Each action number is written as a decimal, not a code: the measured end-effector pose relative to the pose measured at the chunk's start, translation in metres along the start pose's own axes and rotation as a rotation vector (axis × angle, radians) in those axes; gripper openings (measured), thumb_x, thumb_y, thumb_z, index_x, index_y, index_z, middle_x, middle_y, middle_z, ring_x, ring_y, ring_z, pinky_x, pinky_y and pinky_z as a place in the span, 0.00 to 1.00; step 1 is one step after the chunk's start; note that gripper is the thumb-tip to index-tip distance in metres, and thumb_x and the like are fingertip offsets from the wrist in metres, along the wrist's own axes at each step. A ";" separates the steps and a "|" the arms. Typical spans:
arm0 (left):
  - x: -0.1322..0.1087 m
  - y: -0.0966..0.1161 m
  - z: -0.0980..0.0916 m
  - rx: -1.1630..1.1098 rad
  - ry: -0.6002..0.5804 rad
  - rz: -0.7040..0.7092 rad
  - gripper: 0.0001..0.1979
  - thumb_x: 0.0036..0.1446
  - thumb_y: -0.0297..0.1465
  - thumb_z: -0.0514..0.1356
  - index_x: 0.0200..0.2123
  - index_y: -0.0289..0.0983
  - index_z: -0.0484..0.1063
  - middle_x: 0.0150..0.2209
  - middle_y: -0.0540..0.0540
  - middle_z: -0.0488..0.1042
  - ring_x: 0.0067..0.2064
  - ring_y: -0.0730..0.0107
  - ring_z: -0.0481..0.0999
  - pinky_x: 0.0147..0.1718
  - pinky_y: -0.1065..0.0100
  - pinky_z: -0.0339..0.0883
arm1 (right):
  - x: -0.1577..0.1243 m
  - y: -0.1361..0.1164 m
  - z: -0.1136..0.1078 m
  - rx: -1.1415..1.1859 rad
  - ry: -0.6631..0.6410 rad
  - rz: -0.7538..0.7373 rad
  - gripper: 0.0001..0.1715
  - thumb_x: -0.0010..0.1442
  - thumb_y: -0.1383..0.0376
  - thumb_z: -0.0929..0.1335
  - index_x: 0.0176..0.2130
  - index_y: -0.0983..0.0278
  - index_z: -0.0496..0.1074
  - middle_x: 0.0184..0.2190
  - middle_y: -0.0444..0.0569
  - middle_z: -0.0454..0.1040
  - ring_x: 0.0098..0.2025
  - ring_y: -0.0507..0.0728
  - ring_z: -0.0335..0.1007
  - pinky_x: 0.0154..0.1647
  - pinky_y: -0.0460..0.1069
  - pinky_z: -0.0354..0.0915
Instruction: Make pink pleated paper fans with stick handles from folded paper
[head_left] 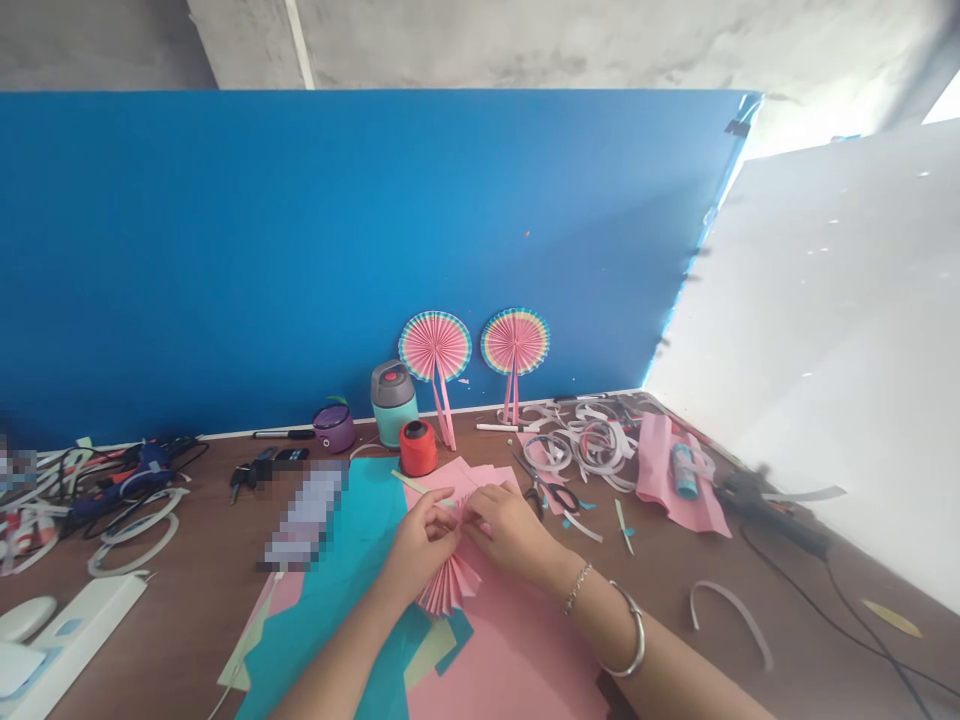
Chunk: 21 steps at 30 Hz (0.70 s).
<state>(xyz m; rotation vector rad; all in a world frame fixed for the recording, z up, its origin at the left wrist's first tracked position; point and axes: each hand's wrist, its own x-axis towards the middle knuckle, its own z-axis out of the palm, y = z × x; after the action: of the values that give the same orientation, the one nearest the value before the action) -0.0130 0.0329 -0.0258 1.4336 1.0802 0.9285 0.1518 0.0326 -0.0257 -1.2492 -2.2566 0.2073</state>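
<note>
Between my two hands is a pleated pink paper fan (450, 585), pinched near its middle so the folds spread below. My left hand (426, 540) grips it from the left, thumb and fingers closed. From the right, my right hand (501, 525) pinches the same folded paper; its fingertips meet the left ones and hide the gathered part. Under the hands lie pink paper sheets (517, 650) and teal paper (330, 620). Just beyond them stands a red spool (418, 447) with a black top. Scissors (555, 490) lie right of my right hand.
Two finished round paper fans (435, 347) lean on the blue partition (300, 250). A teal jar (394, 405) and purple container (334, 428) stand at the back. White strip coils (596, 440), a glue bottle (684, 470) and cables lie right; a power strip (90, 645) lies left.
</note>
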 end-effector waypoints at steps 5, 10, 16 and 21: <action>-0.001 0.002 -0.001 0.035 -0.003 0.014 0.25 0.45 0.27 0.59 0.50 0.36 0.64 0.27 0.51 0.71 0.30 0.71 0.71 0.32 0.69 0.63 | -0.001 0.001 -0.007 0.072 0.001 0.061 0.12 0.53 0.74 0.65 0.39 0.64 0.68 0.29 0.45 0.75 0.31 0.54 0.69 0.39 0.49 0.54; -0.003 0.007 0.000 0.044 -0.006 -0.003 0.25 0.45 0.27 0.59 0.50 0.35 0.64 0.27 0.52 0.70 0.29 0.71 0.71 0.31 0.69 0.63 | 0.000 0.002 -0.009 0.105 0.004 0.114 0.16 0.52 0.74 0.66 0.42 0.63 0.66 0.27 0.44 0.76 0.30 0.54 0.71 0.38 0.49 0.58; -0.002 0.007 -0.002 0.048 -0.026 -0.007 0.26 0.44 0.24 0.58 0.50 0.35 0.65 0.26 0.52 0.70 0.29 0.72 0.70 0.31 0.70 0.63 | 0.001 0.005 -0.013 0.064 0.012 0.131 0.12 0.52 0.72 0.67 0.39 0.63 0.68 0.26 0.45 0.75 0.31 0.55 0.71 0.38 0.50 0.59; -0.002 0.008 -0.003 0.043 -0.050 -0.024 0.26 0.43 0.24 0.57 0.50 0.34 0.64 0.26 0.52 0.69 0.28 0.72 0.70 0.30 0.69 0.63 | 0.000 0.016 -0.013 0.133 0.036 0.132 0.11 0.53 0.72 0.67 0.38 0.63 0.68 0.29 0.45 0.75 0.32 0.54 0.71 0.37 0.49 0.60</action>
<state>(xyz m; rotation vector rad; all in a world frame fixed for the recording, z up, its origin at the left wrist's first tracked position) -0.0158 0.0314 -0.0178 1.4683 1.0841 0.8529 0.1704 0.0395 -0.0211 -1.3213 -2.0951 0.3748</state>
